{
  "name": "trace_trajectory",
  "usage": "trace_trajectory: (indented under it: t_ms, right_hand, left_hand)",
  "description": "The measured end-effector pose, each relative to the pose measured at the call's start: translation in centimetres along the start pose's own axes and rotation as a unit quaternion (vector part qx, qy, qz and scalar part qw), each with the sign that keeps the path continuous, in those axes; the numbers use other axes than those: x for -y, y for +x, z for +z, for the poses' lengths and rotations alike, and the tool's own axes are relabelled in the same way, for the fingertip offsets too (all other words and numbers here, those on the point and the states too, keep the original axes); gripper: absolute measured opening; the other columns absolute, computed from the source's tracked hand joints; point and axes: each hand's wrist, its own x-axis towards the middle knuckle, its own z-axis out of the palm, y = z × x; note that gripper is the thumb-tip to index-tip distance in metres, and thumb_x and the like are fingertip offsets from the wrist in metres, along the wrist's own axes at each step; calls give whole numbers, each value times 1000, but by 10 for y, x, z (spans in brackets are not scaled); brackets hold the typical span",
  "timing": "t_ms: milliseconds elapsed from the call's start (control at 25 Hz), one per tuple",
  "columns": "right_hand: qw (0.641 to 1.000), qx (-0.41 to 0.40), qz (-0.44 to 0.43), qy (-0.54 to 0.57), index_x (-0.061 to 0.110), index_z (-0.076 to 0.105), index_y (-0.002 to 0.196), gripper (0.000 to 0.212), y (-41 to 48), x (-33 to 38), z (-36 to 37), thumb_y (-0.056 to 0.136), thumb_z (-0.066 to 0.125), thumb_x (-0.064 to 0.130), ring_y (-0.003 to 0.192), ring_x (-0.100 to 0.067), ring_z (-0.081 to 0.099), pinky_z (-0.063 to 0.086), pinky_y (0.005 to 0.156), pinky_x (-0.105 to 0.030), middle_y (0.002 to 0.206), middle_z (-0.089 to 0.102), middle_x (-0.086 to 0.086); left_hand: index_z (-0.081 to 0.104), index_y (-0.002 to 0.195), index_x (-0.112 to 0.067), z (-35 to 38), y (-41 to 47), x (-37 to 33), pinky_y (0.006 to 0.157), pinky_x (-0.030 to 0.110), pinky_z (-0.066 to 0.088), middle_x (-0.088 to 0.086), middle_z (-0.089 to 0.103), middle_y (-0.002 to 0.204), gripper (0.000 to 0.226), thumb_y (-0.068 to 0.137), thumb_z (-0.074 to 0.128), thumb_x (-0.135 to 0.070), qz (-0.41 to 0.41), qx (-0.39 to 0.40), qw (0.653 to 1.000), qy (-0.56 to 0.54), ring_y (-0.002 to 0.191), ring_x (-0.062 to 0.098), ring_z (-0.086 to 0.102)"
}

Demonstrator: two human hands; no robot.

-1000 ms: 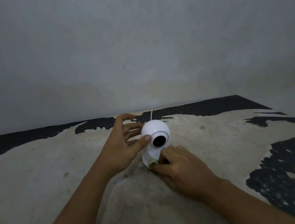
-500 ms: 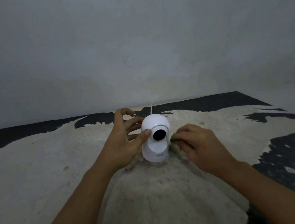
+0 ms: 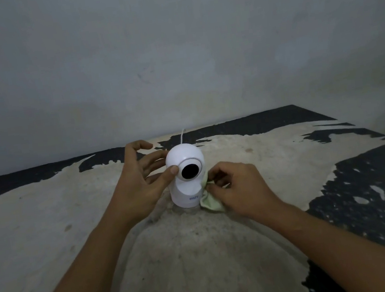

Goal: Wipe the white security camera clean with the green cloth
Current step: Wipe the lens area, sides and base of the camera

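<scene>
The white security camera (image 3: 187,188) stands upright on the worn table, its round head and black lens facing me. My left hand (image 3: 139,180) grips the head from the left, thumb beside the lens and fingers behind. My right hand (image 3: 239,188) pinches the pale green cloth (image 3: 209,201) against the camera's right side, near the base. Most of the cloth is hidden under my fingers; a corner hangs down to the table.
The table top (image 3: 49,227) is worn beige with black patches at the back and right. A thin white cable (image 3: 182,136) rises behind the camera toward the grey wall (image 3: 173,49). The table's right edge lies near the far right.
My right hand with the cloth went from the front of the camera's base round to its right side, then slid slightly lower there. My left hand has kept its hold on the head.
</scene>
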Motion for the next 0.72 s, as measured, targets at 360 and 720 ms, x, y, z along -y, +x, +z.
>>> trace_trajectory:
  t_ms: [360, 720]
  right_hand:
    - [997, 42, 36, 49, 18, 72, 81, 12, -9, 13, 3, 73, 77, 11, 64, -3, 65, 49, 58, -8, 71, 69, 6]
    - [996, 19, -91, -2, 16, 76, 90, 15, -19, 36, 21, 77, 72, 8, 72, -6, 65, 47, 67, -4, 85, 75, -1]
  left_hand:
    - [34, 112, -25, 0, 0, 0, 84, 21, 55, -2, 65, 112, 56, 69, 69, -27, 2, 6, 1000, -13, 105, 8, 62]
    - [34, 114, -25, -3, 0, 1, 88, 31, 54, 2, 65, 112, 61, 66, 72, -25, -6, 6, 998, -55, 105, 10, 63]
